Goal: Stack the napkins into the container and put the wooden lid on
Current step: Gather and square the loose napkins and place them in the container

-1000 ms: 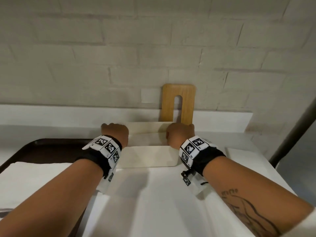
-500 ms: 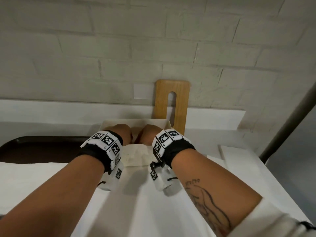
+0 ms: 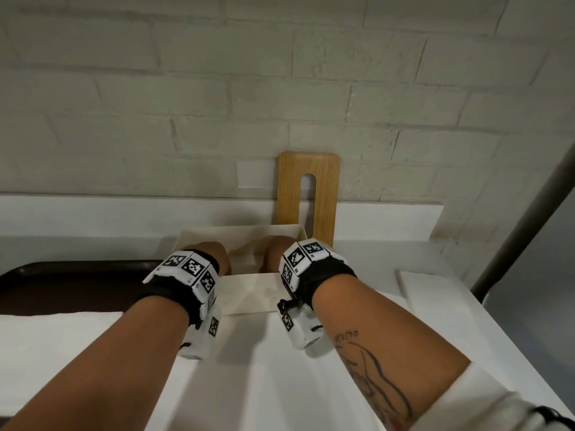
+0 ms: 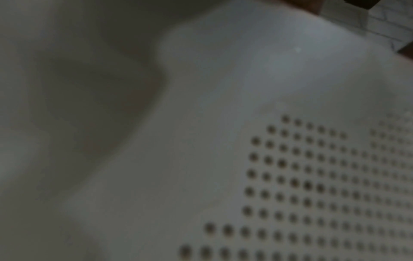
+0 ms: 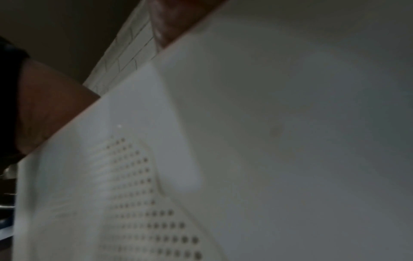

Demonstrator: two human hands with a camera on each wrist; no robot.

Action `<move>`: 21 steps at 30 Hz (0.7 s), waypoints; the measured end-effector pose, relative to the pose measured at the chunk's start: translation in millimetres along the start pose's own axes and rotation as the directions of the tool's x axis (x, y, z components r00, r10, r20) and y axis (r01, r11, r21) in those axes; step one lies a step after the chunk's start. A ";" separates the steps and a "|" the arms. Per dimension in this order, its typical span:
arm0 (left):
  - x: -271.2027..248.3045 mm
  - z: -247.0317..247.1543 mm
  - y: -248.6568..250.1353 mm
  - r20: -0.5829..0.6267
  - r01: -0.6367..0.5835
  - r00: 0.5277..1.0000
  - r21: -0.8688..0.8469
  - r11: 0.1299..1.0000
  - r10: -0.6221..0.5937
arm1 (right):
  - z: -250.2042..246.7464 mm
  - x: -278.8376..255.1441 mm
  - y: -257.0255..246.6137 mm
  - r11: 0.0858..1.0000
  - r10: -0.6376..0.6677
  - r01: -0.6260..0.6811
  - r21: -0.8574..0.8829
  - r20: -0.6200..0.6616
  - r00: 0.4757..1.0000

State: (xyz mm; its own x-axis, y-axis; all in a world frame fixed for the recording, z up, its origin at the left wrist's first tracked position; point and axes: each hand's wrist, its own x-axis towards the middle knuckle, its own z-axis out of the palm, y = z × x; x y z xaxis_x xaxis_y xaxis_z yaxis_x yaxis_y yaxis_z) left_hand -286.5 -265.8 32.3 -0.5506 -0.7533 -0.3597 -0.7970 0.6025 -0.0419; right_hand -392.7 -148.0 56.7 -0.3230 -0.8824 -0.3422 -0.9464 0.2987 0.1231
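Note:
A white container (image 3: 249,294) with a dotted front wall stands on the white table, close to the back ledge. Both my hands reach over its near rim and down inside. The left hand (image 3: 214,257) is at the left, the right hand (image 3: 275,254) at the right, about a hand's width apart. Their fingers are hidden by the wall. Between them shows a pale surface (image 3: 244,259); I cannot tell whether it is napkins. The wooden lid (image 3: 323,194), with a long slot, leans upright on the wall just behind. Both wrist views show only the perforated container wall (image 4: 312,176) (image 5: 138,194).
A dark tray (image 3: 77,281) lies at the left with a white napkin stack (image 3: 56,337) on its near part. White sheets cover the table (image 3: 280,384) in front of me. A flat white piece (image 3: 435,293) lies at the right. A grey pole (image 3: 529,213) slants past the right edge.
My hands were apart, holding the ends of a white stack over the container. They have come closer together and sunk inside it.

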 end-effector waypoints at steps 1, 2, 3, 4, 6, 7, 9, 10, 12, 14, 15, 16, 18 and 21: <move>-0.6 -0.9 -0.3 0.020 0.000 1.000 0.007 1.000 -0.001 | 1.9 1.4 -1.0 1.000 0.021 -0.021 0.002 -0.002 1.000; -3.4 -2.1 0.0 0.021 0.004 1.000 0.015 1.000 -0.004 | 3.5 4.9 -1.5 1.000 0.013 -0.012 0.019 -0.028 1.000; -4.7 -3.0 1.0 0.018 0.023 1.000 0.010 1.000 -0.024 | 4.1 9.1 -1.7 0.999 0.016 -0.015 0.036 -0.015 1.000; -8.4 -4.9 1.4 0.001 0.024 1.000 -0.011 1.000 -0.024 | 13.2 28.7 5.2 0.997 -0.005 0.008 0.075 -0.041 0.999; -17.4 -9.5 1.3 -0.035 0.020 0.999 -0.042 0.999 -0.022 | 13.3 37.0 9.6 0.989 0.023 -0.014 0.146 -0.060 0.998; -21.4 -12.1 0.5 -0.058 0.033 0.998 -0.051 0.998 -0.036 | 1.2 16.8 7.6 0.972 0.020 0.008 0.234 -0.118 0.993; -34.4 -19.8 1.5 -0.146 0.041 0.988 -0.074 0.996 -0.051 | -18.6 -15.1 10.2 0.896 0.007 0.104 0.432 -0.247 0.969; -41.3 -24.2 4.0 -0.203 0.026 0.978 -0.102 0.994 -0.047 | -24.7 -31.7 14.4 0.826 0.032 0.156 0.542 -0.321 0.946; -58.9 -34.5 15.1 -0.323 -0.042 0.946 -0.184 0.982 -0.020 | -24.3 -61.9 28.7 0.659 0.135 0.258 0.707 -0.448 0.884; -79.3 -44.6 36.3 -0.399 -0.142 0.916 -0.238 0.961 0.037 | -13.3 -85.1 46.8 0.559 0.213 0.271 0.784 -0.452 0.866; -88.2 -47.5 49.9 -0.407 -0.196 0.910 -0.256 0.946 0.079 | -6.5 -95.4 57.5 0.522 0.265 0.222 0.823 -0.404 0.875; -96.9 -49.8 64.8 -0.401 -0.247 0.908 -0.278 0.928 0.122 | 0.5 -105.7 69.5 0.495 0.314 0.169 0.852 -0.357 0.880; -108.0 -45.4 95.3 -0.352 -0.318 0.917 -0.369 0.873 0.186 | 14.8 -127.5 96.4 0.449 0.397 0.067 0.891 -0.266 0.879; -113.4 -27.6 138.8 -0.196 -0.341 0.940 -0.586 0.735 0.280 | 46.2 -155.7 138.1 0.336 0.531 -0.100 0.936 -0.100 0.841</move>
State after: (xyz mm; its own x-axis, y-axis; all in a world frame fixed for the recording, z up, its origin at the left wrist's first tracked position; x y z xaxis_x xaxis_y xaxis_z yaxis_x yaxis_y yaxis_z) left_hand -341.6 -104.0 93.0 -0.7892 -0.5909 -0.1673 -0.5435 0.5452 0.6382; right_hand -473.4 47.4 83.9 -0.7737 -0.6203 -0.1291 -0.2916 0.5296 -0.7966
